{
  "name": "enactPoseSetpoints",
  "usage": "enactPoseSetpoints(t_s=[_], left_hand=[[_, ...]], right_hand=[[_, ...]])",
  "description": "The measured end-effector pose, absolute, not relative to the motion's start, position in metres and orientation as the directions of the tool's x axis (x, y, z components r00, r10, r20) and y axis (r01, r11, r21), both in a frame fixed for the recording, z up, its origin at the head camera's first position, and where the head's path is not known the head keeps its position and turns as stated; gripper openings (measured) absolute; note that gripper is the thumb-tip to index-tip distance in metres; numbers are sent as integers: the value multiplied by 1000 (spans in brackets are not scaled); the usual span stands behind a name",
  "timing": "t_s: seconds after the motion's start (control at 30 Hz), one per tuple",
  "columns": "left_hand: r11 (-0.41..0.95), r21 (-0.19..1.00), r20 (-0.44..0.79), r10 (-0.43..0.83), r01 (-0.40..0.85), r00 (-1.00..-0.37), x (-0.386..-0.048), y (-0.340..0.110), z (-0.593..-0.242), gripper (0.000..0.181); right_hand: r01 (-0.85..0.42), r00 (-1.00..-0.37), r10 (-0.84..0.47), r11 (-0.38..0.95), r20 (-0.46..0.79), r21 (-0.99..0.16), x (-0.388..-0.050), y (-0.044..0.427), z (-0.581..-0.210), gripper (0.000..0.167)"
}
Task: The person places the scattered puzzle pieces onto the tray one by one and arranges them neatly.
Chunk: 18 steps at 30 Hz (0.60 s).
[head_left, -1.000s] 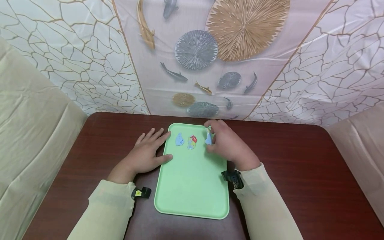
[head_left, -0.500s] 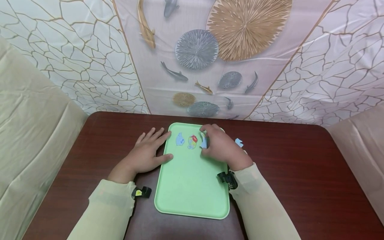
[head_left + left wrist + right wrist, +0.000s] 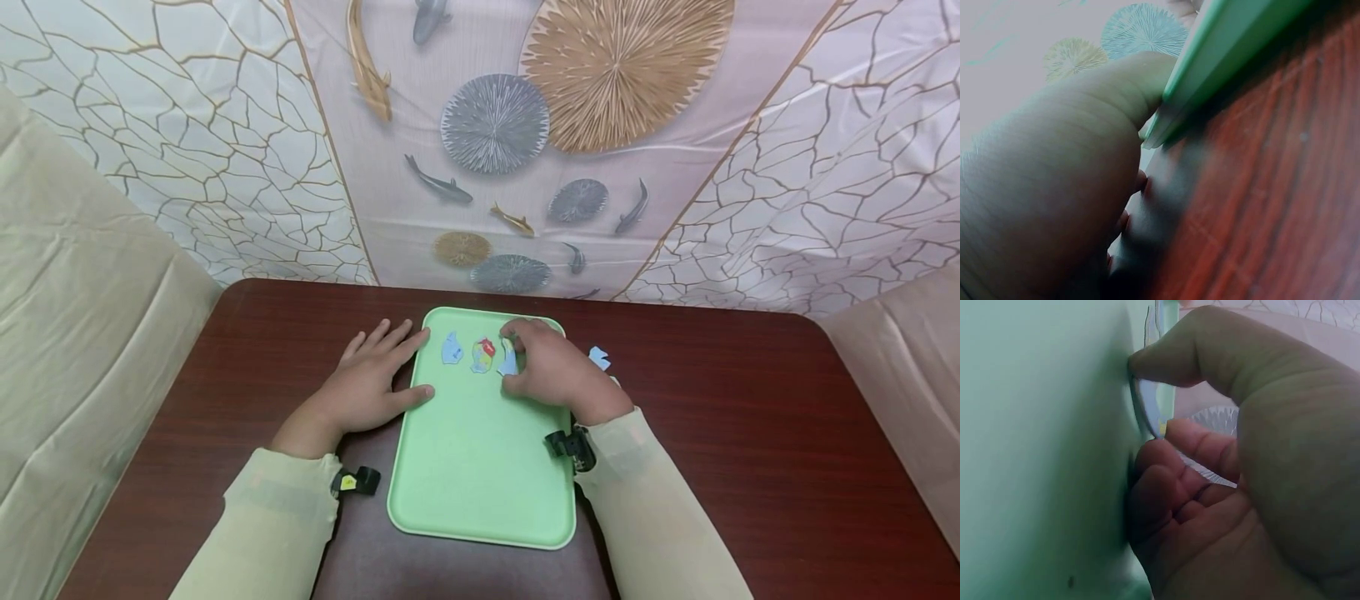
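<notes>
On the upper part of a light green tray (image 3: 483,467) lie a blue piece (image 3: 452,348) and, right of it, a multicoloured piece (image 3: 482,355) with a red patch. My right hand (image 3: 558,367) pinches a light blue piece (image 3: 507,357) between thumb and fingers, just right of the multicoloured one. In the right wrist view this piece (image 3: 1149,403) is close against the tray surface (image 3: 1035,437), partly hidden by the hand (image 3: 1260,456). The left hand (image 3: 360,387) rests with spread fingers across the tray's left edge; its thumb touches the rim (image 3: 1188,69) in the left wrist view.
Another light blue piece (image 3: 599,357) lies on the dark red table (image 3: 720,417), right of the tray and beyond the right wrist. A patterned cloth (image 3: 495,200) hangs behind the table's far edge.
The right hand has moved left with its piece, nearer the multicoloured piece, uncovering the light blue piece on the table. The left hand has stayed in place.
</notes>
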<state>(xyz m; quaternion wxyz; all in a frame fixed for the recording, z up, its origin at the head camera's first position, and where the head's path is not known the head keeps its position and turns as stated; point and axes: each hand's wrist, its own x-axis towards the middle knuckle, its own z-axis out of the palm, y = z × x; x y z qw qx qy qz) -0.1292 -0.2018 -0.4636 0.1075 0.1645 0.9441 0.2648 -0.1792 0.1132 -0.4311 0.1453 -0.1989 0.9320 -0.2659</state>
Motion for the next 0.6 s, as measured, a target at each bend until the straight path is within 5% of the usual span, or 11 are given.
enactPoseSetpoints(t_s=[0.6], left_hand=[[806,532,-117,374,260,-920,-130,-203,-466,90]], right_hand=[[-296,-864,-470,766,-182,-571,-181,118,-431,62]])
